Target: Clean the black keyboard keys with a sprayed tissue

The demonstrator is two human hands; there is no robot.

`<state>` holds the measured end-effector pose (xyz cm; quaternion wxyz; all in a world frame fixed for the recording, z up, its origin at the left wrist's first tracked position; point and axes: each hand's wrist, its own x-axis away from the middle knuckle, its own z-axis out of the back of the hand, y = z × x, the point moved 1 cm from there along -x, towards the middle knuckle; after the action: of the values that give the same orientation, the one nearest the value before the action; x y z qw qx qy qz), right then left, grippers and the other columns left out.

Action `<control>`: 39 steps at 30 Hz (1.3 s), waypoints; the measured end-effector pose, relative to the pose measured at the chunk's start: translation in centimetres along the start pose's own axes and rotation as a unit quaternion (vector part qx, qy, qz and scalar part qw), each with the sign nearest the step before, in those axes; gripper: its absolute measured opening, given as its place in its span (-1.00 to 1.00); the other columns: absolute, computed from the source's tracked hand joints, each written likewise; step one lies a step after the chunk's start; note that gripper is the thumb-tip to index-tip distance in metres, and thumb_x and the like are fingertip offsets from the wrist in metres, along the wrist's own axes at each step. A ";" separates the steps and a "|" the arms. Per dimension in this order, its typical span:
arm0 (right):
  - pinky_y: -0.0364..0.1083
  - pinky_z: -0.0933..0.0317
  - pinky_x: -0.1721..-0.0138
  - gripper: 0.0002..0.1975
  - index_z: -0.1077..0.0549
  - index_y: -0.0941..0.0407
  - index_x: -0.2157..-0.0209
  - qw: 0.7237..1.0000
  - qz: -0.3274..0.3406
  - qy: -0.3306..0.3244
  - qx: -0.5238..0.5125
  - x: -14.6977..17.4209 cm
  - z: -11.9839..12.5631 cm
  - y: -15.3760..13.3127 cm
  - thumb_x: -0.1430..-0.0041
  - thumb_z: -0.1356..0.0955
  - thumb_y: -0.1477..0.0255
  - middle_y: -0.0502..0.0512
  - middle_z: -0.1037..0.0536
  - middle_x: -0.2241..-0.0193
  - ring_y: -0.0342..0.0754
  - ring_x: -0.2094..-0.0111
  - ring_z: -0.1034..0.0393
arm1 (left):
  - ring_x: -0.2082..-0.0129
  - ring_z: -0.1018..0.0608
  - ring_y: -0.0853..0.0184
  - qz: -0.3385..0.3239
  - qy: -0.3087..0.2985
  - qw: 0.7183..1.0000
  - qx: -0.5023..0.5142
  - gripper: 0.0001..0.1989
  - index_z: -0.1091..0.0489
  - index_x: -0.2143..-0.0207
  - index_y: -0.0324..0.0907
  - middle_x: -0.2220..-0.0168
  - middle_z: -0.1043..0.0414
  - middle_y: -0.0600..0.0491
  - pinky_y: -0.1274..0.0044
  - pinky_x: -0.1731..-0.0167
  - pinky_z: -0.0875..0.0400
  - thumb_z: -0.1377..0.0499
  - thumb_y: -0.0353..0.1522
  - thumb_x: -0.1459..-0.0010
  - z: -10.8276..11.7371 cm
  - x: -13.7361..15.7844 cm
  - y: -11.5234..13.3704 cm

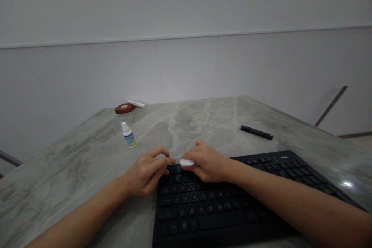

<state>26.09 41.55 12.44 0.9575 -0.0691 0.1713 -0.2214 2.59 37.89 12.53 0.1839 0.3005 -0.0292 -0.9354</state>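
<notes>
A black keyboard [222, 221] lies at an angle on the table in front of me. My left hand [149, 170] is at its upper left corner, with thumb and fingertips closed on the edge there. Between the bent fingers of my right hand [207, 162] is a small white pad [186, 162], which looks like a cotton pad. It is held over the keyboard's top row, close to my left fingertips. My right forearm crosses above the keys and hides part of them.
A small white bottle [129, 139] with a blue and yellow label stands on the marbled table [95, 166], left of the keyboard. Farther back lie a dark red case [124, 108] and a flat white object [136, 103]. A black pen [256, 132] lies beyond the keyboard, near the wall.
</notes>
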 end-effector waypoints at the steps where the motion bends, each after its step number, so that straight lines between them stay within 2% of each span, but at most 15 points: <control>1: -0.03 -0.05 0.19 -0.90 -0.48 0.15 0.28 1.000 0.009 -0.002 -0.005 0.0 0.0 0.0 -0.20 -0.31 0.50 0.05 -0.57 0.47 -0.08 0.45 -0.36 | 0.15 -0.52 0.15 -0.002 0.001 1.000 0.001 -0.61 -0.27 -0.12 -0.29 0.45 -0.49 0.00 0.33 0.25 -0.53 0.06 -0.56 -0.26 0.0 0.0 0.0; 10: -0.05 -0.06 0.20 -0.90 -0.46 0.13 0.31 0.999 0.033 0.005 -0.033 0.2 0.0 0.0 -0.19 -0.29 0.51 -0.01 -0.53 0.49 -0.10 0.46 -0.33 | 0.17 -0.51 0.15 0.014 0.002 1.000 0.002 -0.63 -0.29 -0.09 -0.26 0.47 -0.48 0.02 0.34 0.27 -0.50 0.05 -0.55 -0.27 0.0 -0.1 0.0; 13: -0.04 -0.06 0.18 -0.89 -0.47 0.14 0.31 0.999 -0.008 -0.002 -0.041 0.1 0.0 0.0 -0.22 -0.29 0.49 0.02 -0.56 0.46 -0.09 0.43 -0.36 | 0.22 -0.52 0.16 0.013 -0.002 1.000 0.005 -0.64 -0.28 -0.09 -0.27 0.53 -0.43 0.04 0.38 0.32 -0.49 0.06 -0.54 -0.27 0.1 -0.2 0.1; 17: -0.04 -0.06 0.21 -0.85 -0.46 0.16 0.37 0.997 -0.069 0.007 -0.022 0.1 0.2 0.1 -0.25 -0.31 0.43 0.04 -0.53 0.51 -0.08 0.46 -0.34 | 0.29 -0.52 0.20 0.022 -0.004 1.000 -0.002 -0.64 -0.28 -0.08 -0.27 0.54 -0.41 0.05 0.42 0.37 -0.47 0.06 -0.56 -0.27 0.1 -0.2 0.1; 21: -0.05 -0.06 0.21 -0.84 -0.44 0.17 0.38 0.998 -0.053 0.026 -0.034 0.1 0.3 -0.3 -0.28 -0.29 0.45 0.03 -0.51 0.49 -0.10 0.44 -0.32 | 0.39 -0.49 0.24 -0.009 0.014 1.000 -0.013 -0.62 -0.26 -0.09 -0.27 0.56 -0.39 0.08 0.38 0.33 -0.47 0.06 -0.57 -0.25 0.0 -0.3 0.2; 24: -0.06 -0.06 0.19 -0.88 -0.46 0.15 0.36 0.998 -0.028 0.005 -0.064 0.1 0.2 -0.5 -0.25 -0.30 0.47 0.00 -0.52 0.47 -0.13 0.45 -0.30 | 0.38 -0.47 0.23 -0.001 0.010 1.000 -0.013 -0.64 -0.29 -0.07 -0.27 0.55 -0.37 0.06 0.40 0.37 -0.46 0.05 -0.56 -0.25 -0.1 -0.2 0.1; 28: -0.05 -0.06 0.19 -0.89 -0.47 0.15 0.39 0.997 -0.059 -0.009 -0.051 0.1 0.0 -0.5 -0.21 -0.33 0.47 0.01 -0.53 0.51 -0.12 0.48 -0.30 | 0.33 -0.45 0.21 0.008 0.004 1.000 -0.002 -0.63 -0.29 -0.08 -0.28 0.53 -0.36 0.05 0.39 0.36 -0.45 0.05 -0.55 -0.26 0.0 0.0 0.0; 35: -0.05 -0.06 0.21 -0.85 -0.45 0.15 0.39 0.999 -0.041 -0.003 -0.022 -0.1 -0.1 -0.5 -0.25 -0.30 0.45 0.01 -0.52 0.50 -0.12 0.49 -0.28 | 0.38 -0.36 0.24 -0.018 -0.060 0.998 0.006 -0.66 -0.41 0.04 -0.24 0.42 -0.33 -0.02 0.34 0.32 -0.37 0.09 -0.51 -0.28 -0.3 -0.7 0.0; 39: -0.06 -0.05 0.23 -0.86 -0.44 0.15 0.40 0.999 -0.044 0.002 -0.023 0.0 -0.1 -0.4 -0.24 -0.31 0.45 0.01 -0.51 0.52 -0.12 0.49 -0.27 | 0.37 -0.35 0.23 -0.013 -0.062 0.998 0.014 -0.64 -0.42 0.03 -0.21 0.41 -0.32 -0.03 0.37 0.35 -0.36 0.10 -0.52 -0.29 -0.3 -0.8 0.0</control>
<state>25.89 41.18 12.48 0.9447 -0.0983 0.1750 -0.2591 3.35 38.18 12.77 0.1657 0.2451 -0.0495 -0.9539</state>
